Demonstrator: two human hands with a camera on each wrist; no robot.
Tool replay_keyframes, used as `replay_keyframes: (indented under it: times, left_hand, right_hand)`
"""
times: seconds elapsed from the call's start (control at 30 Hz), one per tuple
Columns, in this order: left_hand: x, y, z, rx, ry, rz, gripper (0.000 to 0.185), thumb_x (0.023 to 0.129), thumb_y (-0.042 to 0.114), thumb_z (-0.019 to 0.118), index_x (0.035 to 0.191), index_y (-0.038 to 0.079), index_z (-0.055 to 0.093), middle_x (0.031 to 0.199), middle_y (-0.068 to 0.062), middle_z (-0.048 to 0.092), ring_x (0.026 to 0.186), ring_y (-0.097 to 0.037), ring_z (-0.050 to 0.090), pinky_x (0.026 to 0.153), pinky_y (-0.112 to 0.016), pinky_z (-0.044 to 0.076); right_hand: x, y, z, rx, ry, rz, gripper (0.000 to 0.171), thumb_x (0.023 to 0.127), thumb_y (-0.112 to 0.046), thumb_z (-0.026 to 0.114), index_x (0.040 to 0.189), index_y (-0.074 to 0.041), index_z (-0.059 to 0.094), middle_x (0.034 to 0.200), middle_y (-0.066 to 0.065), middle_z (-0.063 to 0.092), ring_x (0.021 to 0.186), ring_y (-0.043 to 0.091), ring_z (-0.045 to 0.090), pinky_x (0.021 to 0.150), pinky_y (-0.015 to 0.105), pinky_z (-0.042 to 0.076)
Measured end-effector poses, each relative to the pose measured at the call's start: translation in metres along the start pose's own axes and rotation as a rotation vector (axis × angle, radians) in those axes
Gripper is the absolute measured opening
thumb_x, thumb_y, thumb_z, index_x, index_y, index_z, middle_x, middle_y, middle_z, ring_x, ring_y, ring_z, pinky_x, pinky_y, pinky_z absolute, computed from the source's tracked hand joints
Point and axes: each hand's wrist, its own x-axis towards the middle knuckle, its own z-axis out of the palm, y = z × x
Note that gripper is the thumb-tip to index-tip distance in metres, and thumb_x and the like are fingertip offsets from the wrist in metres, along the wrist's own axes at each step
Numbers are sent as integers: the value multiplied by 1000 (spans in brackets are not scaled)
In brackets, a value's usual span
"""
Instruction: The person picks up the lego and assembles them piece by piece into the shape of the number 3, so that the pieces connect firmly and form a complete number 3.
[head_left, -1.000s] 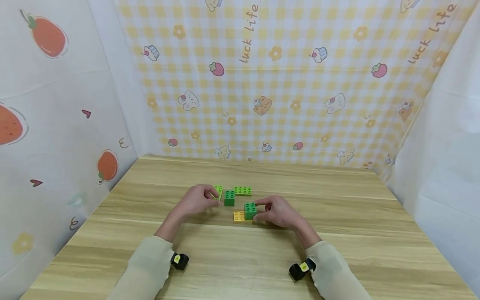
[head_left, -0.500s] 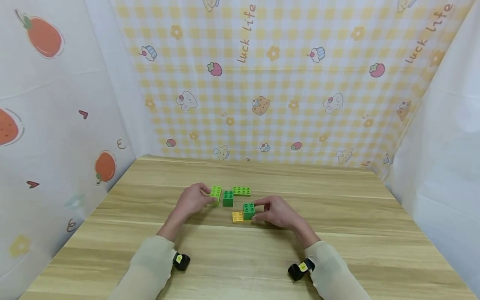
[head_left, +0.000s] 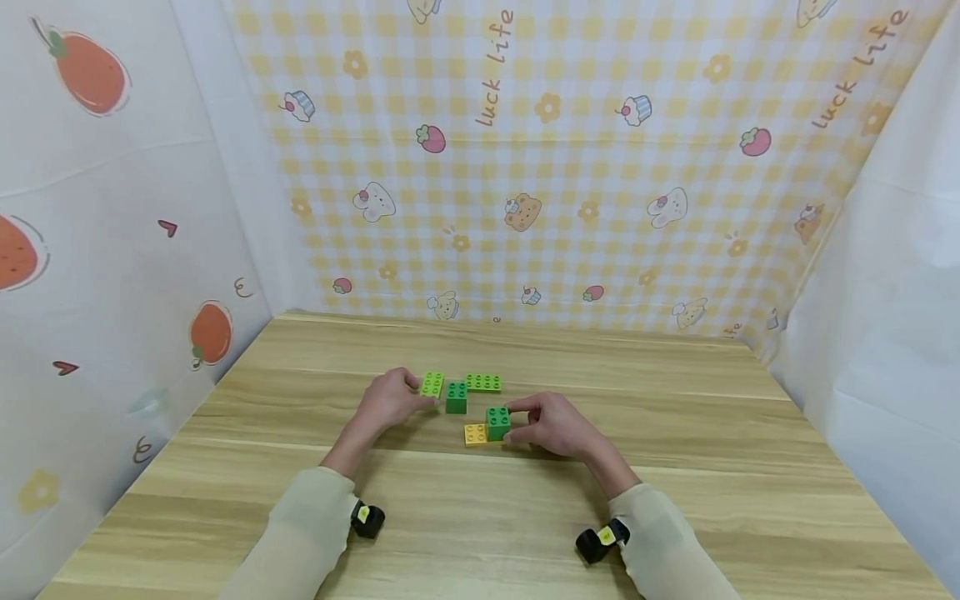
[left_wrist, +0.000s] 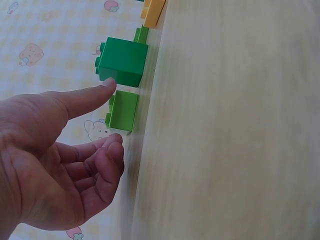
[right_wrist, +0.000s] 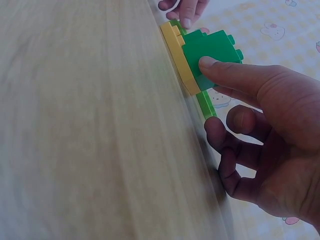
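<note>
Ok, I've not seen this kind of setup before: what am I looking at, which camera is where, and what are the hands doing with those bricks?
No machine here: a person works with two bare hands at a wooden table. The wide picture comes from a camera on the head; the other two come from small cameras strapped to each wrist, so they look tilted. On the table lie toy bricks. The left hand touches a light green brick beside a dark green cube; its forefinger reaches that cube in the left wrist view. The right hand pinches a second dark green cube that sits on a flat yellow brick. Another light green flat brick lies farther back, untouched.
</note>
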Motion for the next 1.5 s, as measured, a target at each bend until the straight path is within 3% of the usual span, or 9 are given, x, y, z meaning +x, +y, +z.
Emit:
replay_keyframes:
  times: [0.23, 0.9, 1.5]
  left_hand:
    - [0, 0, 1, -3, -15, 4, 52, 85, 32, 87, 118, -3, 66, 120, -18, 71, 95, -26, 62, 77, -34, 51]
    - [1, 1, 6, 24, -11, -4, 44, 84, 31, 89, 107, -1, 69, 96, -10, 70, 81, -21, 59, 65, -27, 43]
    - [-4, 1, 4, 41, -3, -3, 36, 88, 29, 84, 102, 1, 67, 94, -11, 68, 80, -22, 59, 65, -28, 42]
  right_hand:
    - [0, 1, -1, 2, -7, -4, 49, 89, -26, 86, 134, -12, 74, 65, -5, 48, 60, 11, 42, 55, 23, 35]
    - [-2, 0, -1, -10, -4, -1, 50, 88, -28, 86, 134, -13, 74, 66, -5, 47, 60, 11, 41, 56, 23, 34]
    - [-1, 3, 0, 30, 12, 2, 51, 85, -29, 89, 131, -13, 76, 68, -4, 50, 61, 11, 43, 55, 23, 34]
